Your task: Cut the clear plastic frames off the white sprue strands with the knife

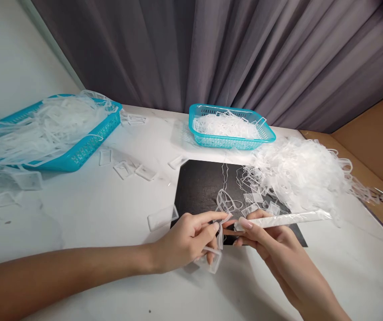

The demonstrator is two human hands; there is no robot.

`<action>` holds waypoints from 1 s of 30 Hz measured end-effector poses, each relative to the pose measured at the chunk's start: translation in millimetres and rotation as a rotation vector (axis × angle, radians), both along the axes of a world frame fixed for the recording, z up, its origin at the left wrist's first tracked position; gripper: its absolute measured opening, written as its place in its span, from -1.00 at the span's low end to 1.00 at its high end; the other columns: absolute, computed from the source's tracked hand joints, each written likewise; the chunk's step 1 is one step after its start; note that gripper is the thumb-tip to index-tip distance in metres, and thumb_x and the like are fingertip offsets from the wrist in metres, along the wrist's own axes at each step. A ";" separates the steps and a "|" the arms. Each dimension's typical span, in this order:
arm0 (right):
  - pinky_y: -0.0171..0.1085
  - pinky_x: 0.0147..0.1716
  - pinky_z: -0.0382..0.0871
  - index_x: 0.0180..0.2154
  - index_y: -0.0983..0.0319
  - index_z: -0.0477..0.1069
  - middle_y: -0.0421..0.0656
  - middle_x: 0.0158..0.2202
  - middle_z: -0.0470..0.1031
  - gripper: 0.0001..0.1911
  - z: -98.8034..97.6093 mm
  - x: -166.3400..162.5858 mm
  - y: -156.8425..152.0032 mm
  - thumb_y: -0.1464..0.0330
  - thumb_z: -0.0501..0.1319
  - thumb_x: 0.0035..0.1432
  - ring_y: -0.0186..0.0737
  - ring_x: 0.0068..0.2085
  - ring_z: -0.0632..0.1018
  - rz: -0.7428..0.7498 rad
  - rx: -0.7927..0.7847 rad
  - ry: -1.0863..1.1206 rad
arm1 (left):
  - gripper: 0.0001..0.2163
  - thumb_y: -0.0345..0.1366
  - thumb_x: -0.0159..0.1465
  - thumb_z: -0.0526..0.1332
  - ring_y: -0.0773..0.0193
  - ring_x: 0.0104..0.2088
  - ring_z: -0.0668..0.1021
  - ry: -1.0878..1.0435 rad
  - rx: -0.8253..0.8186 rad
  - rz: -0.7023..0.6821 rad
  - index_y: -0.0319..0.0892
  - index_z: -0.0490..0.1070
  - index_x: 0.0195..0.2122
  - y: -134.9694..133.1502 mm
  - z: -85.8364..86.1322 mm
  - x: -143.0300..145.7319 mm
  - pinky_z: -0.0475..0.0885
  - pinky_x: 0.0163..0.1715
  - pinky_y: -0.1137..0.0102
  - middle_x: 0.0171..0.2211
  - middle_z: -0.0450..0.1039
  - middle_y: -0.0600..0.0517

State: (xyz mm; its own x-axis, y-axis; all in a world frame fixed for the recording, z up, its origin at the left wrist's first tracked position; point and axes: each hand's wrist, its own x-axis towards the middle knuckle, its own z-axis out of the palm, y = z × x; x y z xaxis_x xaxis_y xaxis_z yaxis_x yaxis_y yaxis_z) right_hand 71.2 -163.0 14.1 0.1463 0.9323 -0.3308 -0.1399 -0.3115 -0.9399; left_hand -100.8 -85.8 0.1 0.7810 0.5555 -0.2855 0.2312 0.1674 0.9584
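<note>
My left hand is closed, its thumb and fingers pinching a translucent plastic frame piece. A thin strip of the same plastic stands up between those fingertips. In my right hand is a long, flat white stick wrapped in shiny film, its far end pointing right. The stick's near end and some right fingers are close to the left fingertips; whether they touch the plastic I cannot tell. Beneath both hands lies a black mat, with loops of plastic trimming and small rectangular pieces on it.
A blue basket heaped with plastic pieces stands at left. Another blue basket is at the back. A big pile of translucent scraps sits at right. Loose frames lie on the white table. A grey curtain hangs behind.
</note>
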 end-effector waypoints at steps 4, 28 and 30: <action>-0.25 -0.26 0.44 -0.43 0.24 0.44 -0.16 -0.33 0.43 -0.75 -2.6 -3.7 1.1 0.18 0.23 0.10 -0.21 -0.27 0.52 -0.014 0.035 -0.019 | -0.64 -0.26 0.31 0.00 0.39 -0.65 0.40 0.047 0.163 0.002 -0.20 0.29 0.10 -1.1 -1.7 0.1 0.27 -0.62 0.51 -0.66 0.35 0.14; -0.38 -0.45 0.42 -0.52 0.24 0.37 -0.19 -0.43 0.34 -0.70 -8.5 -7.7 0.6 0.18 0.19 0.12 -0.31 -0.41 0.46 -0.014 0.151 -0.292 | -0.63 -0.29 0.29 0.00 0.42 -0.72 0.35 0.050 0.355 0.052 -0.19 0.28 0.11 -6.6 -11.5 0.9 0.30 -0.67 0.51 -0.70 0.32 0.16; -0.38 -0.45 0.40 -0.51 0.24 0.37 -0.19 -0.43 0.33 -0.71 -9.3 -7.7 0.3 0.18 0.19 0.13 -0.30 -0.40 0.45 -0.007 0.154 -0.307 | -0.62 -0.28 0.30 -0.01 0.41 -0.71 0.36 0.062 0.309 0.036 -0.18 0.25 0.13 -6.4 -10.1 0.8 0.29 -0.67 0.51 -0.69 0.32 0.16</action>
